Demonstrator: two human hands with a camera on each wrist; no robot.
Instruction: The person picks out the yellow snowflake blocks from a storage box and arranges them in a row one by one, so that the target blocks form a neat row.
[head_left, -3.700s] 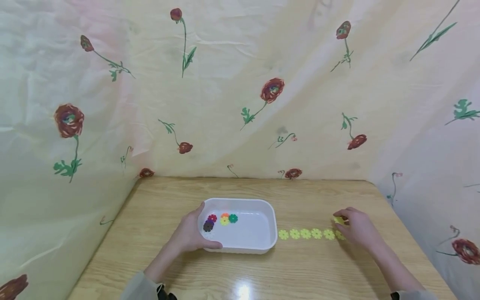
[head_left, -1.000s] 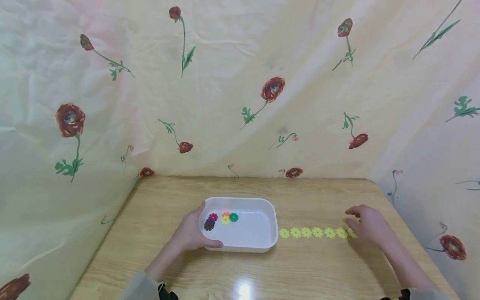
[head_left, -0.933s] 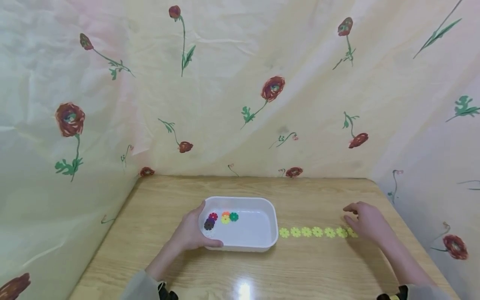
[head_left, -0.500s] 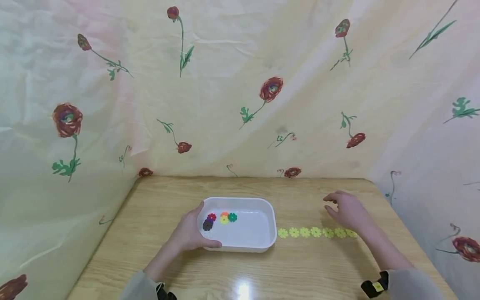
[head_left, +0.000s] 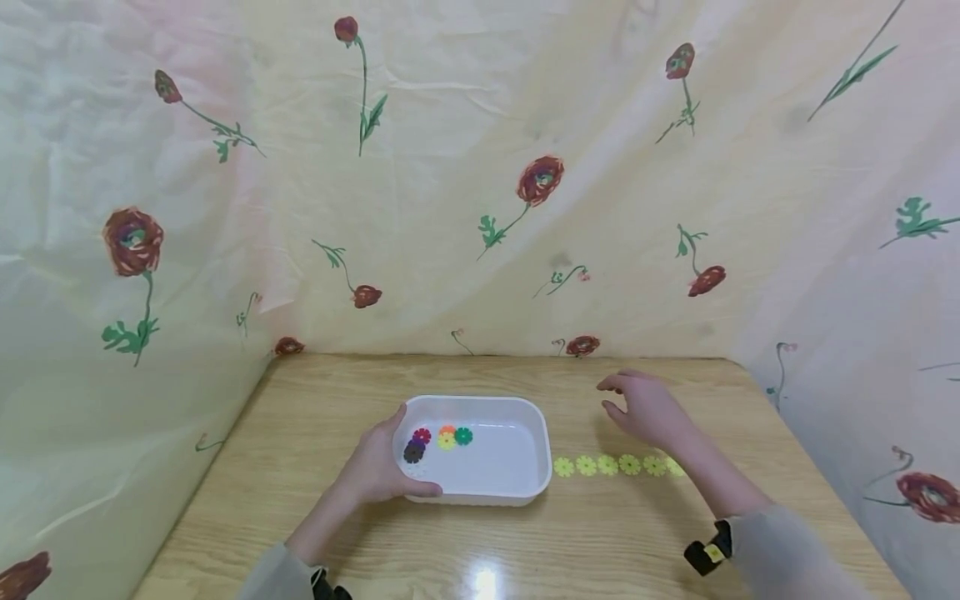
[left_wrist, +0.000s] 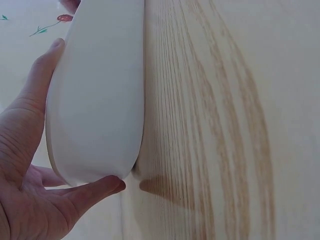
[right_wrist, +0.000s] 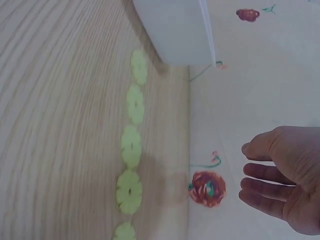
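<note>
My left hand (head_left: pixel 375 467) grips the left end of a white plastic tray (head_left: pixel 495 467), thumb on the near side and fingers at the far side. The left wrist view shows the tray's outer wall (left_wrist: pixel 100 90) between thumb and fingers. Inside lie small flower-shaped plastic discs: red (head_left: pixel 422 436), dark brown (head_left: pixel 414 452), purple, orange, yellow (head_left: pixel 447 440) and green (head_left: pixel 463 436). A straight row of several yellow discs (head_left: pixel 629 465) runs rightward from the tray. My right hand (head_left: pixel 648 408) hovers behind the row, holding nothing, fingers loosely bent. The row's right end is hidden by the forearm.
The wooden table (head_left: pixel 480 542) meets a flower-printed cloth (head_left: pixel 450 208) at its back and sides. A black wrist strap (head_left: pixel 707 550) sits on the right arm, above the table.
The right hand set another yellow disc at the row's right end, let go, then lifted and moved left toward the tray. The left hand and tray stayed in place.
</note>
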